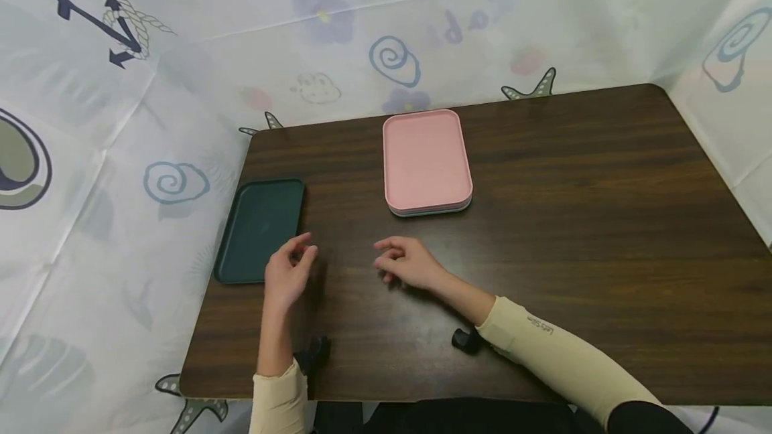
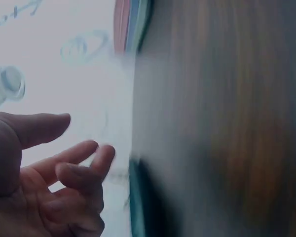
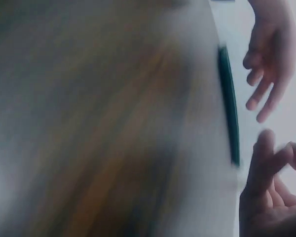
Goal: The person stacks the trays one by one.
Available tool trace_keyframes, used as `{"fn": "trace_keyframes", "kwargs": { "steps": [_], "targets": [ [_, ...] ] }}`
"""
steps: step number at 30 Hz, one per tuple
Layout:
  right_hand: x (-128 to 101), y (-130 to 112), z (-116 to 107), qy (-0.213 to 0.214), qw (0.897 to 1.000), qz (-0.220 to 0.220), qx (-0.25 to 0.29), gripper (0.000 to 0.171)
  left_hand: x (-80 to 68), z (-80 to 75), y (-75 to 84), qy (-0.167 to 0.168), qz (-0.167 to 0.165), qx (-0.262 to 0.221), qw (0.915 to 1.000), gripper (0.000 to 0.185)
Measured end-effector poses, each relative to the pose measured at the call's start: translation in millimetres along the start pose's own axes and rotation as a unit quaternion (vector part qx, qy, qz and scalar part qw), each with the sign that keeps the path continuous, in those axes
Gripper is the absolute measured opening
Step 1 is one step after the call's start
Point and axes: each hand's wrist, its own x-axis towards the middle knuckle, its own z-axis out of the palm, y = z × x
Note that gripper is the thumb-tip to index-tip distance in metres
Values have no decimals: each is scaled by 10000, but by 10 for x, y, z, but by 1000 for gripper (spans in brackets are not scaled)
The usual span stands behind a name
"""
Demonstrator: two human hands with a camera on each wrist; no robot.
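A dark green tray (image 1: 259, 230) lies at the table's left edge, its long side running front to back. My left hand (image 1: 288, 276) hovers by the tray's right front corner, fingers loosely bent and holding nothing. In the left wrist view the thumb stands apart from the fingers of that hand (image 2: 59, 182). My right hand (image 1: 409, 262) is over the middle of the table, fingers loosely curled around nothing. Just behind it sits a stack of trays with a pink tray (image 1: 427, 161) on top; the edges of bluish and green trays (image 2: 145, 22) show beneath in the left wrist view.
The dark wood table (image 1: 573, 220) reaches far to the right of the stack. A printed white cloth (image 1: 199, 72) hangs behind and to the left of it. Black wrist straps (image 1: 467, 340) sit under the forearms near the front edge.
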Motion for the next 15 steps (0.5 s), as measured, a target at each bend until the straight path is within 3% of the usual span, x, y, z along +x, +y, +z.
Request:
{"fn": "trace_keyframes", "kwargs": {
  "steps": [4, 9, 11, 15],
  "targets": [
    [148, -27, 299, -904, 9910, 499, 848, 47, -171, -353, -252, 730, -565, 882, 9918, 45],
    [325, -40, 577, -1348, 9677, 921, 1919, 55, -265, -683, -563, 1311, -1409, 1583, 9685, 57],
    [381, -35, 673, -1421, 9595, 1037, 2200, 58, -266, -767, -675, 1247, -1651, 1701, 9635, 63],
    [487, -6, 846, -1541, 9465, 1191, 2573, 61, -237, -884, -833, 712, -1948, 1820, 9612, 70]
  ]
}}
